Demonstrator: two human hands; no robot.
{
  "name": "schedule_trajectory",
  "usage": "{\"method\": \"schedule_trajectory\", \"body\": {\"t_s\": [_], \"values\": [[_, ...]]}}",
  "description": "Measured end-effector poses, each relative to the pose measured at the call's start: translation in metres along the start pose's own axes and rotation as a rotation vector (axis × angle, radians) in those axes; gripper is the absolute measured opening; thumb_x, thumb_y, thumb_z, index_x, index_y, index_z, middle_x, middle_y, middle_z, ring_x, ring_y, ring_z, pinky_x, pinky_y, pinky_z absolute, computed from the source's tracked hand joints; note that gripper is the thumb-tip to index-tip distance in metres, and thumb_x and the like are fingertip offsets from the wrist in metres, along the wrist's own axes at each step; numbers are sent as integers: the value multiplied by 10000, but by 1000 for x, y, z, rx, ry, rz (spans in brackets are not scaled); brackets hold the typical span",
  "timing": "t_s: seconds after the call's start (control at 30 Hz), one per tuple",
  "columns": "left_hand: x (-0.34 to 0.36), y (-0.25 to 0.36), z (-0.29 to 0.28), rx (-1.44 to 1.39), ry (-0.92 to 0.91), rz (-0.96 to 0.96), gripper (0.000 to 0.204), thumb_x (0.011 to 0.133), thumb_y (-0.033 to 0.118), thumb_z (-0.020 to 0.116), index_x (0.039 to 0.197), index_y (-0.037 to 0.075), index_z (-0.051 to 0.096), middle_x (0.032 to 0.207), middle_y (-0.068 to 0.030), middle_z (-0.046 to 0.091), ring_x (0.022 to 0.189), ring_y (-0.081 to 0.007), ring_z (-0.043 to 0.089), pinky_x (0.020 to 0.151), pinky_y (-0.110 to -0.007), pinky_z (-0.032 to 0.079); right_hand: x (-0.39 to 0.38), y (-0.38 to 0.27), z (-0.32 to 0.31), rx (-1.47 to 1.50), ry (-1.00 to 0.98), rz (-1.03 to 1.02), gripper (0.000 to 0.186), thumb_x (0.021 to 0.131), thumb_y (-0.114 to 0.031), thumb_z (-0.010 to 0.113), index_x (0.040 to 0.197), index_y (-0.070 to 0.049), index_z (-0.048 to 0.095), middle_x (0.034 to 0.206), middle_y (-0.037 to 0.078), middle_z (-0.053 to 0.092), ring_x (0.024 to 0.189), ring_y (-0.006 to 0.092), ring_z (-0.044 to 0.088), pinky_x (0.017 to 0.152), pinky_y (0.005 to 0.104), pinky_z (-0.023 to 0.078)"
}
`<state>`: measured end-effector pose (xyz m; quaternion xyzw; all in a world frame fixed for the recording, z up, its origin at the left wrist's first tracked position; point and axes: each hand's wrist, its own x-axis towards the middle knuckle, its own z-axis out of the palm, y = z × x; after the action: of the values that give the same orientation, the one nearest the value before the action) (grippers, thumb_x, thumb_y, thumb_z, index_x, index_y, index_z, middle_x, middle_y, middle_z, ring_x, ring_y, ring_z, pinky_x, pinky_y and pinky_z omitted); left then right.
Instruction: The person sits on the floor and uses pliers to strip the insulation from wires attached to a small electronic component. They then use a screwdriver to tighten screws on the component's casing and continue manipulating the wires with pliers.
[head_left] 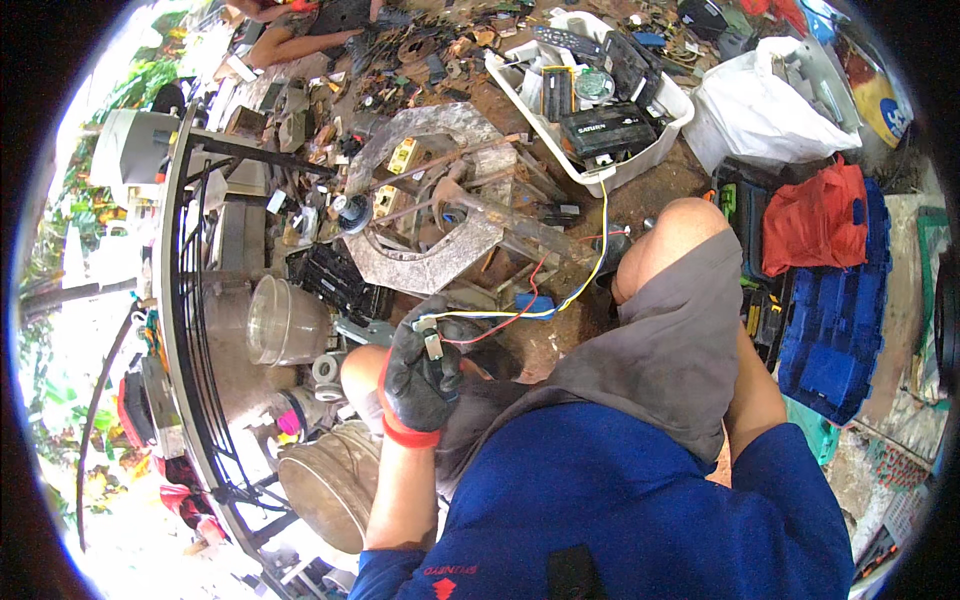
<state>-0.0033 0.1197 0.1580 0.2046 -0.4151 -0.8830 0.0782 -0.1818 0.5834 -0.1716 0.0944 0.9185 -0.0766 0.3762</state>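
Note:
My left hand (420, 375), in a black glove with a red cuff, is closed around a small silver metal part (433, 345) in front of my left knee. From it, a yellow-and-white wire (590, 275) arcs right and up toward the white bin, and a red wire (522, 312) curls beside it. What kind of part it is, I cannot make out. My right forearm (755, 405) passes beside my right thigh; the hand itself is hidden behind the leg. Ahead stands a worn metal frame with an octagonal rim (425, 272), a yellow-and-white block (402, 157) on it.
A white bin (640, 165) holds black electronic casings. To its right are a white sack (765, 110), a red bag (818, 218) and a blue crate (835, 330). Buckets (285, 322) and a black metal rack (205, 350) stand left. Scrap covers the far ground, where another person's leg (295, 45) shows.

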Motion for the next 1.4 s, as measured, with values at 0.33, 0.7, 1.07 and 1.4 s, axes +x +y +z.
{"method": "schedule_trajectory", "body": {"t_s": [0.33,0.7,1.07,1.4], "values": [[-14,4,-31,701,207,106,433,985,161,542,1394,37,473,1092,-39,642,874,-82,621,680,-179,516,23,27,8,143,93,23,431,886,-305,683,1267,-104,655,1149,97,706,991,254,681,865,430,546],[-24,18,-41,1330,114,681,309,1037,140,513,1299,-9,580,1138,-78,648,888,-83,622,728,-197,508,-154,24,-125,1695,-117,-517,383,951,-259,619,1302,-111,586,868,-10,594,687,137,568,593,273,488],[-40,26,-53,244,118,233,390,1051,212,446,1382,30,542,993,-20,672,711,-52,540,601,-185,426,-360,-170,-160,424,24,-1202,431,861,-167,656,1242,31,633,1049,139,707,908,232,682,849,346,527],[-50,35,-66,-62,111,172,546,998,328,575,1437,21,470,1008,-39,659,702,-76,568,502,-190,407,-363,-213,-135,284,30,-1334,523,716,-96,738,1219,21,656,1059,230,703,929,401,706,840,428,559]]}}
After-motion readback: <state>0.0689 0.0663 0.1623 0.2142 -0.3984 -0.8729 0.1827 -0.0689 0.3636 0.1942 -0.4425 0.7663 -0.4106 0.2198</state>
